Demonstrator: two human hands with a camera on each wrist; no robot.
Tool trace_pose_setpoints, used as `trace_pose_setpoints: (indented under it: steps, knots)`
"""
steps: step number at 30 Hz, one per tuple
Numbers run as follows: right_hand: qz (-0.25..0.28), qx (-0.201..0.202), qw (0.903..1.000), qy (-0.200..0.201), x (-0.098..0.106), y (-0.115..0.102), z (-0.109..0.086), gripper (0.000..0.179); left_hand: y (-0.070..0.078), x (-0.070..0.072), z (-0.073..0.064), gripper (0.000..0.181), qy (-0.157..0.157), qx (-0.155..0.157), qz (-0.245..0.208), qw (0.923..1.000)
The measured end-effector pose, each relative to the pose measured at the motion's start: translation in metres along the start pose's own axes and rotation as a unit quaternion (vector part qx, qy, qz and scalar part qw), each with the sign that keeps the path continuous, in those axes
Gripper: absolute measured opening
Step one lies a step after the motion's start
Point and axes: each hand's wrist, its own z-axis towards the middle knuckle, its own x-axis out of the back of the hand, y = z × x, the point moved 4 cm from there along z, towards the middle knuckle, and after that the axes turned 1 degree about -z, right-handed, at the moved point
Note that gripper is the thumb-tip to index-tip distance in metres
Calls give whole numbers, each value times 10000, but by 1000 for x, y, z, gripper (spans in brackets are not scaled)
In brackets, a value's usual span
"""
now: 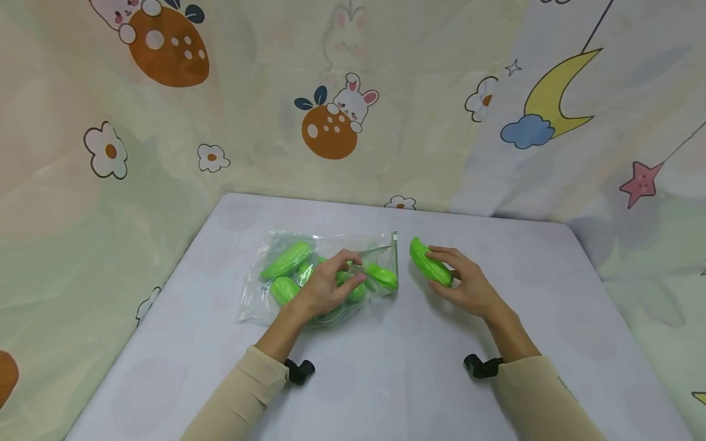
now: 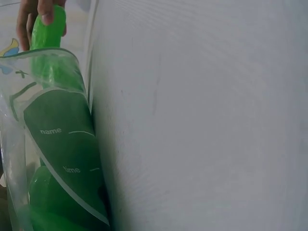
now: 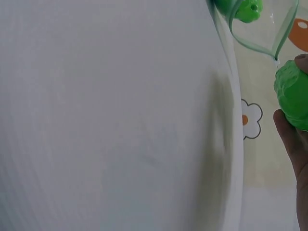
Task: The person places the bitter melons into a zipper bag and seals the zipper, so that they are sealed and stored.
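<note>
A clear zip bag [image 1: 250, 306] lies on the table with several green vegetables [image 1: 287, 260] inside. My left hand [image 1: 325, 288] pinches the bag's upper film near its right end, holding the mouth apart. Just right of that mouth, my right hand [image 1: 467, 286] grips a bumpy green bitter melon [image 1: 429, 264] between thumb and fingers, off the table. The left wrist view shows the bag's printed panel [image 2: 57, 120] reading "name" and "time". In the right wrist view, the bag's gaping rim [image 3: 255, 47] is near the held bitter melon [image 3: 292, 96].
A white-covered table [image 1: 386, 380] carries everything, its far edge against a patterned cloth backdrop [image 1: 265, 122]. Cloth also hangs along both sides. A small black device [image 1: 300, 372] is strapped at the left wrist, and another black device [image 1: 482, 366] at the right.
</note>
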Motion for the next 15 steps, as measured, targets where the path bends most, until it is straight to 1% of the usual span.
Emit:
trace_pose_setpoints:
  steps: [3, 5, 11, 15]
  knots:
    - [180, 108, 9998, 15, -3, -9, 1, 61, 1, 0, 0, 29, -14, -15, 0, 10000]
    - [240, 135, 9996, -21, -6, -11, 1, 61, 1, 0, 1, 30, -11, 1, 19, 10000]
    - [433, -35, 9988, -237, -14, -1, 0, 59, 1, -1, 0, 29, -17, 55, 16, 10000]
    - [600, -49, 9976, -337, -19, 2, 0, 55, 2, -1, -1, 29, -11, 63, 50, 10000]
